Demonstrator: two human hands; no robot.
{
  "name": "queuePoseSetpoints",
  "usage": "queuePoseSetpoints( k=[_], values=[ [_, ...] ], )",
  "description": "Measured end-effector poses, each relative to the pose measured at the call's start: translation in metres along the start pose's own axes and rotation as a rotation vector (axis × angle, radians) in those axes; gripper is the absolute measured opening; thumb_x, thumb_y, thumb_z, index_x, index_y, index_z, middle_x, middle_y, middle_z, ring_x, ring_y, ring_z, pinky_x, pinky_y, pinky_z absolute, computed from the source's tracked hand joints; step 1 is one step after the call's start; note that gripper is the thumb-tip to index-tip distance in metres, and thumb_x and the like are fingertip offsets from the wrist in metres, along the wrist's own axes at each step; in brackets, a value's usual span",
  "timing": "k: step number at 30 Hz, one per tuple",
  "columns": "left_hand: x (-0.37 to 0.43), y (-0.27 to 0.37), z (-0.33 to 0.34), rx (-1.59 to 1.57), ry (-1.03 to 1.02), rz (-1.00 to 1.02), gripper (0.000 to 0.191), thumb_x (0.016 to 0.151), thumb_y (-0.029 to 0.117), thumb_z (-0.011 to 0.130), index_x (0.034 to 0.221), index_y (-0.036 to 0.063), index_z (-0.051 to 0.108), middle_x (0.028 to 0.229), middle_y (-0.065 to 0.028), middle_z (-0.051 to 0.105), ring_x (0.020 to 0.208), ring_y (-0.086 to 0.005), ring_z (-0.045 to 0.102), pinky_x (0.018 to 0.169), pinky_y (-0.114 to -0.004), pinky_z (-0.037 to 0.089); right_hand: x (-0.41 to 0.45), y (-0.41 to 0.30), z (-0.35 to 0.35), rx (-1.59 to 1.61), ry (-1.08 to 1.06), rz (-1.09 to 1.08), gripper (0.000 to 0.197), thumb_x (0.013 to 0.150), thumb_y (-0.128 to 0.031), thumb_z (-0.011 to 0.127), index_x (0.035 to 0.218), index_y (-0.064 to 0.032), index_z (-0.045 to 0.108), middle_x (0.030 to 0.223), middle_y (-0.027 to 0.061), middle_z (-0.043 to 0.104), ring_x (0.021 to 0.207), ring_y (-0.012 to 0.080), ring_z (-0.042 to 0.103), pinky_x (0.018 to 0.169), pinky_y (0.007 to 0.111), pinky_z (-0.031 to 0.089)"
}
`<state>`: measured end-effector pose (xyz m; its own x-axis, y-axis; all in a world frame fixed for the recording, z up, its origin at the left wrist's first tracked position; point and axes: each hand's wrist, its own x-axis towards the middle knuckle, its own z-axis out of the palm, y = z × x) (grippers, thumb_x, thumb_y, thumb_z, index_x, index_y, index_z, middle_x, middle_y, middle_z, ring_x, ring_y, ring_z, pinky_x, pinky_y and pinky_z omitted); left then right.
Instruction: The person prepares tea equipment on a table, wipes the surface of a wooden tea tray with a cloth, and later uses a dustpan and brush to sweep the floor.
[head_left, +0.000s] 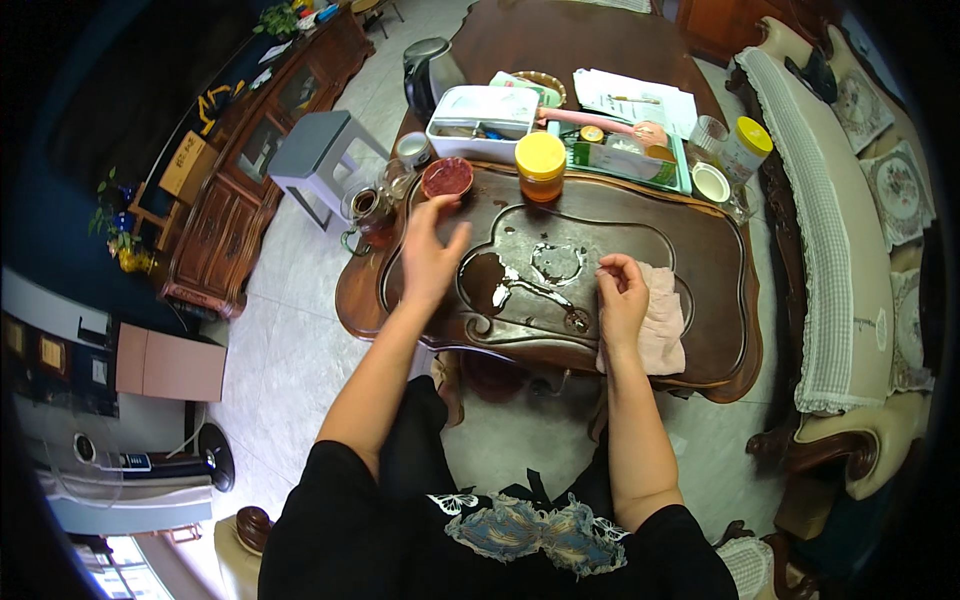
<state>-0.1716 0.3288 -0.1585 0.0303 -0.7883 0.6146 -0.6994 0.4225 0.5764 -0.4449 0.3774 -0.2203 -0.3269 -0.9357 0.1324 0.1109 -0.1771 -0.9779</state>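
My left hand (431, 251) is held over the left side of a dark carved-wood tea table (712, 300), fingers apart and holding nothing. Just beyond its fingertips is a small round dark red dish (448, 178). A glass pitcher (367, 214) of dark liquid with a green handle stands left of that hand. My right hand (624, 296) is loosely curled beside and partly over a folded pale pink cloth (661, 326), with nothing visible in it. Between the hands, spilled liquid (484, 277) and a wet ring (559, 262) lie near a round drain (577, 321).
A yellow-lidded honey jar (541, 169), a white storage box (480, 112) and a green tray (630, 161) line the far edge. Behind them are an electric kettle (435, 75) and papers (637, 101). A grey stool (322, 150) stands left; a sofa (840, 300) is right.
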Motion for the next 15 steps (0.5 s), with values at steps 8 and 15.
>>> queuePoseSetpoints(
  k=[8,15],
  values=[
    [0.052,0.026,0.130,-0.336,-0.038,-0.264,0.093,0.064,0.027,0.096,0.137,-0.0011,0.046,0.131,-0.0217,0.061,0.123,-0.0323,0.059,0.106,-0.041,0.046,0.000,-0.001,-0.001,-0.047,0.037,-0.008,0.010,0.091,0.000,0.064,0.099,-0.0038,0.067,0.082,-0.0040,0.059,0.069,0.0038,0.049,0.065,0.020,0.043],
    [0.058,0.036,0.147,-0.228,0.105,-0.282,0.077,0.062,0.024,0.093,0.125,0.0020,0.055,0.117,-0.0159,0.067,0.110,-0.0311,0.065,0.096,-0.040,0.050,-0.001,0.007,-0.003,-0.030,0.032,0.006,0.010,0.090,-0.002,0.065,0.100,-0.0039,0.067,0.082,-0.0027,0.061,0.068,0.0048,0.050,0.064,0.021,0.044]
  ],
)
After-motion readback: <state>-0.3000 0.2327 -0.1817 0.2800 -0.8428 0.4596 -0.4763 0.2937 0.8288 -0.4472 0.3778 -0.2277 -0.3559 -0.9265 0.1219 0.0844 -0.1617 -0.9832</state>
